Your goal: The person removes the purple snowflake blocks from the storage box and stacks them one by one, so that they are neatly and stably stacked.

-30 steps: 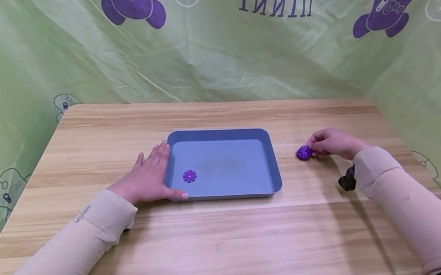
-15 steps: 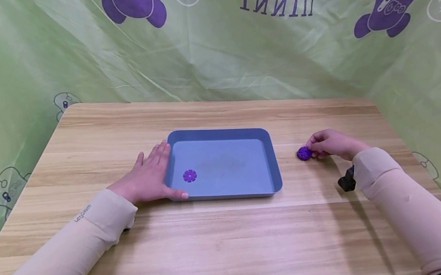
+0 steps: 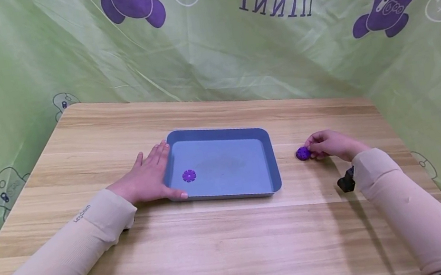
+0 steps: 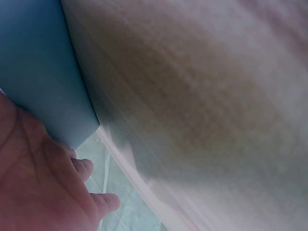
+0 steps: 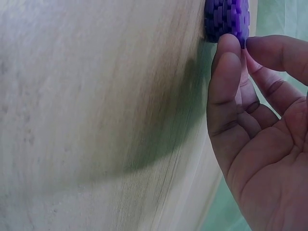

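To the right of the blue-grey tray (image 3: 233, 192), a small stack of purple notched plastic discs (image 3: 303, 153) sits on the table. My right hand (image 3: 331, 143) pinches at the near edge of this stack with thumb and fingertips. The right wrist view shows several layers in the stack (image 5: 225, 20). Spread out along the tray's left rim, my left hand (image 3: 146, 177) has its fingers on the far part and its thumb on the front rim. One purple snowflake disc (image 3: 189, 175) lies flat inside the tray, near its left front corner. In the left wrist view the palm (image 4: 36, 178) faces the tray wall (image 4: 53, 72).
The wood-grain table (image 3: 237, 245) runs back to a green printed curtain (image 3: 232, 49), which also hangs at both sides. A black wrist camera (image 3: 346, 181) hangs beneath the right wrist, just above the table.
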`<state>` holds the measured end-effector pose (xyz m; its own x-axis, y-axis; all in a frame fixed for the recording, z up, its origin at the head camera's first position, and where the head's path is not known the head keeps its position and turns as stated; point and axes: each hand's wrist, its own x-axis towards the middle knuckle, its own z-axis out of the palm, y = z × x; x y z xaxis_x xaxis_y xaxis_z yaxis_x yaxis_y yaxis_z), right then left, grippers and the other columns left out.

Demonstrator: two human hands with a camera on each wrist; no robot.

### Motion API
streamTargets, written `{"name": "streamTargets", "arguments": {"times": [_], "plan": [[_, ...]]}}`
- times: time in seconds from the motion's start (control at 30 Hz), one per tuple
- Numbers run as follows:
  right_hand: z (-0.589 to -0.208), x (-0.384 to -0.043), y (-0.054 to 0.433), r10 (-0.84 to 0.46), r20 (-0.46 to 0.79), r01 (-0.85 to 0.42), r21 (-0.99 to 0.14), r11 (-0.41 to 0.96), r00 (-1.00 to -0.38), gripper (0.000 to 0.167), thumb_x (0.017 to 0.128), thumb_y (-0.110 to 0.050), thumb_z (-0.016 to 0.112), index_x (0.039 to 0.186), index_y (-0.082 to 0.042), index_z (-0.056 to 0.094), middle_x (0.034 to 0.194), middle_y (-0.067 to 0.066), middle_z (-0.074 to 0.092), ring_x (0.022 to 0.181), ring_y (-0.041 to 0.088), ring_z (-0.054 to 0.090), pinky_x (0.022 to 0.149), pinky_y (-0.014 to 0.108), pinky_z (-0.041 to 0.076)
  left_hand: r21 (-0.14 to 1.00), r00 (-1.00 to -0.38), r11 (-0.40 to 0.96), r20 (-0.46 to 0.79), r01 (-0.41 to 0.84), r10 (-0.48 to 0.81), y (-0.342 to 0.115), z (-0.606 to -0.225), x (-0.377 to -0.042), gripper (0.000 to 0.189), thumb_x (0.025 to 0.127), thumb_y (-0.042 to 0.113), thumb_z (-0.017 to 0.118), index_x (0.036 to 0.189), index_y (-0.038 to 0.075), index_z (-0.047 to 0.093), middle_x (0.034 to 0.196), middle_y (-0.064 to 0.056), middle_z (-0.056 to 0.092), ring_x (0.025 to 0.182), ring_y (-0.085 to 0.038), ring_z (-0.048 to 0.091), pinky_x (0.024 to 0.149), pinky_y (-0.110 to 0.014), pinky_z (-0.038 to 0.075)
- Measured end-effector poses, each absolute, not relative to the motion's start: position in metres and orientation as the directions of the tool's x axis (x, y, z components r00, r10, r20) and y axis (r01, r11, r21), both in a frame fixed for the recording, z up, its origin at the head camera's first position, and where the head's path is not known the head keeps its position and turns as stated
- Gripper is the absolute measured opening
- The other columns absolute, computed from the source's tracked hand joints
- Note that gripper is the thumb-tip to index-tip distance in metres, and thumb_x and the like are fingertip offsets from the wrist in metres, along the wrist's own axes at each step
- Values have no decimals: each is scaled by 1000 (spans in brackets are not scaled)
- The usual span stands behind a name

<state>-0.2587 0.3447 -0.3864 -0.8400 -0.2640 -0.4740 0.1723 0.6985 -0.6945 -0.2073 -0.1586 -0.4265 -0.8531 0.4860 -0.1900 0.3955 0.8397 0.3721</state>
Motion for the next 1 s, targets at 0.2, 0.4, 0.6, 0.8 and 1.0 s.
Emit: {"name": "streamTargets", "arguments": {"times": [0.2, 0.4, 0.6, 0.8, 1.0], "plan": [[-387, -258, 345, -271, -468, 173, -708, 685, -841, 24, 107, -3, 50, 123, 15, 52, 104, 10, 65, 88, 12, 62, 77, 25, 56, 370, -854, 840, -187, 397, 486, -159, -426, -207, 144, 76, 80, 71, 160, -11, -2, 169, -27, -8, 156, -43, -3, 119, -68, -2], [-386, -258, 347, -275, -457, 170, -720, 673, -846, 23, 106, -1, 51, 121, 16, 53, 102, 9, 65, 87, 11, 63, 78, 24, 57, 372, -854, 839, -185, 397, 486, -159, -425, -207, 145, 75, 80, 71, 160, -11, -2, 169, -27, -7, 156, -43, -3, 120, -68, -2], [-380, -260, 347, -282, -409, 120, -724, 679, -868, 25, 105, -1, 51, 121, 17, 52, 101, 8, 65, 86, 10, 62, 78, 25, 57, 369, -854, 840, -184, 399, 487, -159, -425, -207, 145, 75, 80, 71, 160, -11, -2, 169, -27, -7, 156, -43, -3, 119, -68, -2], [-370, -268, 328, -263, -346, 83, -731, 678, -901, 27, 107, -3, 47, 125, 17, 50, 105, 13, 61, 90, 13, 59, 82, 26, 56, 372, -854, 839, -185, 397, 486, -159, -425, -207, 145, 75, 80, 73, 160, -11, -2, 169, -27, -6, 156, -42, -4, 119, -68, -2], [-364, -274, 280, -324, -306, 7, -737, 676, -895, 30, 107, -6, 49, 127, 17, 52, 118, 26, 60, 102, 27, 61, 90, 34, 56, 379, -853, 836, -186, 396, 488, -159, -427, -208, 145, 74, 79, 73, 160, -11, -1, 169, -27, -6, 156, -42, -3, 119, -69, -2]]}}
